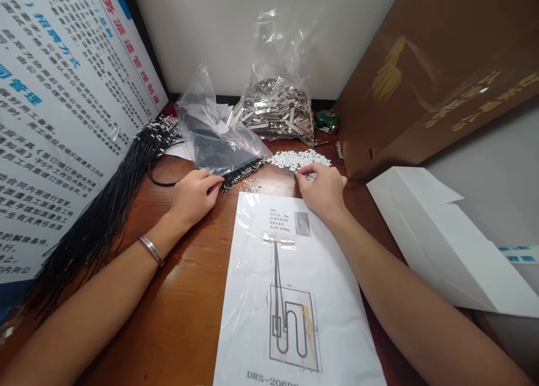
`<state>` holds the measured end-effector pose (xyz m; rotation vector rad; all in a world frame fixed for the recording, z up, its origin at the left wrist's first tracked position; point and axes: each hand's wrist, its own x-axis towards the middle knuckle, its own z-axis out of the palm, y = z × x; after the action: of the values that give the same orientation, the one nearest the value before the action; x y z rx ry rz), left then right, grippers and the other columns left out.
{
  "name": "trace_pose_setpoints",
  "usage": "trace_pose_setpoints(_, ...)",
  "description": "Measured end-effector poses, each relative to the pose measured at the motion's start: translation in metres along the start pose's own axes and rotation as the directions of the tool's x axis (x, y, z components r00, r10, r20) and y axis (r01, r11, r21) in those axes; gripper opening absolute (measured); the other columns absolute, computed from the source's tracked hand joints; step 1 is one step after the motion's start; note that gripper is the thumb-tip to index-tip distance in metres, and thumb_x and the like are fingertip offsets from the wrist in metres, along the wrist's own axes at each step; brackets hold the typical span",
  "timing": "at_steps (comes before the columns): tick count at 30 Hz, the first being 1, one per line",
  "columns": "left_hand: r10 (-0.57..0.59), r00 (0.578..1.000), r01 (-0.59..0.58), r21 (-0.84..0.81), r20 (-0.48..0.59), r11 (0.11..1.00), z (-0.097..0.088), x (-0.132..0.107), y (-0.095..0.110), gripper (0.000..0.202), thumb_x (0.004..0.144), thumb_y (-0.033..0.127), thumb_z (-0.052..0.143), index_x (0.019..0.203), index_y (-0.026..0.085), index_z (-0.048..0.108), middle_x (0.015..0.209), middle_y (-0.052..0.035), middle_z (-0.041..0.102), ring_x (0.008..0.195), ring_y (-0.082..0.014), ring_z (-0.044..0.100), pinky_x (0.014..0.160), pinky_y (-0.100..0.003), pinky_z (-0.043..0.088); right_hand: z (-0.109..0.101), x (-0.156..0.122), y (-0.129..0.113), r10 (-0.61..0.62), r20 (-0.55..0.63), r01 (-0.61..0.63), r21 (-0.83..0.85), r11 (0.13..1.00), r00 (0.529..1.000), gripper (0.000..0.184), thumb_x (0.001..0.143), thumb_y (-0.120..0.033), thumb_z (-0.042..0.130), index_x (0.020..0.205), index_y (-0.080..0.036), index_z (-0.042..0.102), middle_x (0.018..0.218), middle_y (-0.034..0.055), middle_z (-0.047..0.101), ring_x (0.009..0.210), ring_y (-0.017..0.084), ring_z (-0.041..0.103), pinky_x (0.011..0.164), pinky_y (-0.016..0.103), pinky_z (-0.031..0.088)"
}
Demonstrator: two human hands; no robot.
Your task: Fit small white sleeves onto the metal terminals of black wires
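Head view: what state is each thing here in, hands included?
Left hand: beside the wire tips, grip unclear
Right hand: at the white pieces, grip unclear
White pieces: loose, scattered
Metal-strip bag: upright, filled
Wire bag: lying down, wire tips sticking out
Black wire bundle: loose, unbagged
Printed sheet: lying flat, yellowish mark
Bracelet: worn, left wrist

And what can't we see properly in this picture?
All in the head view:
What the left hand may hold: hidden by the hand.
What the right hand may pinch: too small to tell.
The sheet: lower end cut off by the bottom edge.
The poster: small print blurred.
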<state>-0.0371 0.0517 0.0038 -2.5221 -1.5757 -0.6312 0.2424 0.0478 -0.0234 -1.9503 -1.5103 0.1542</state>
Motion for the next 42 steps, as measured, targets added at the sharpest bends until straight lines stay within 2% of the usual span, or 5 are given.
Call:
trace_pose_setpoints(19, 0.010, 0.991, -0.033, -0.163, -0.137, 0.986, 0.000, 0.000, 0.004, 0.018, 0.087, 0.023, 0.052, 0.091, 0.018, 0.070, 0.081, -0.0027, 0.066, 0.074, -0.0152, 0.061, 0.068, -0.025, 0.044, 0.002, 0.000, 0.001, 0.002, -0.063, -0.002, 0.002, 1.000, 0.998, 0.019, 0.086, -0.021, 0.046, 0.092, -0.019, 0.064, 0.091, 0.0102, 0.066, 0.090, 0.029, 0.051, 0.082, 0.043, 0.030)
trace_pose_setpoints(26, -0.014, 0.990, -0.018, -0.226, -0.140, 0.974, 0.001, 0.001, 0.004, 0.017, 0.086, 0.021, 0.053, 0.091, 0.018, 0.069, 0.081, -0.0023, 0.063, 0.071, -0.0141, 0.059, 0.067, -0.026, 0.043, 0.001, -0.008, -0.011, -0.234, -0.182, 0.252, 0.082, 0.964, 0.955, 0.012, 0.086, -0.021, 0.050, 0.088, -0.019, 0.062, 0.087, 0.0088, 0.068, 0.087, 0.027, 0.055, 0.082, 0.044, 0.038)
trace_pose_setpoints(31, 0.002, 0.986, -0.039, -0.221, -0.167, 0.975, 0.003, 0.001, 0.002, 0.016, 0.087, 0.021, 0.054, 0.091, 0.017, 0.069, 0.081, -0.0030, 0.062, 0.071, -0.0140, 0.059, 0.067, -0.025, 0.043, 0.001, -0.021, -0.042, -0.433, 0.069, 0.375, 0.393, 0.840, 0.899, 0.017, 0.086, -0.017, 0.052, 0.090, -0.020, 0.068, 0.092, 0.0057, 0.072, 0.078, 0.019, 0.063, 0.073, 0.035, 0.049)
trace_pose_setpoints(35, 0.031, 0.987, -0.065, -0.222, -0.157, 0.973, 0.004, 0.001, 0.001, 0.016, 0.087, 0.019, 0.054, 0.091, 0.016, 0.069, 0.079, -0.0028, 0.063, 0.073, -0.0144, 0.060, 0.068, -0.025, 0.044, 0.008, -0.025, -0.073, -0.550, 0.321, 0.355, 0.500, 0.790, 0.771, 0.018, 0.082, -0.010, 0.055, 0.086, -0.020, 0.070, 0.087, 0.0034, 0.073, 0.075, 0.017, 0.064, 0.070, 0.030, 0.049)
trace_pose_setpoints(42, 0.051, 0.990, -0.077, -0.194, -0.132, 0.978, 0.004, 0.000, 0.000, 0.017, 0.088, 0.021, 0.054, 0.092, 0.016, 0.070, 0.076, -0.0023, 0.064, 0.070, -0.0143, 0.059, 0.066, -0.025, 0.044, 0.030, -0.017, -0.086, -0.568, 0.299, 0.373, 0.514, 0.773, 0.767, 0.017, 0.082, -0.007, 0.056, 0.087, -0.017, 0.069, 0.084, 0.0042, 0.072, 0.074, 0.016, 0.064, 0.072, 0.030, 0.048)
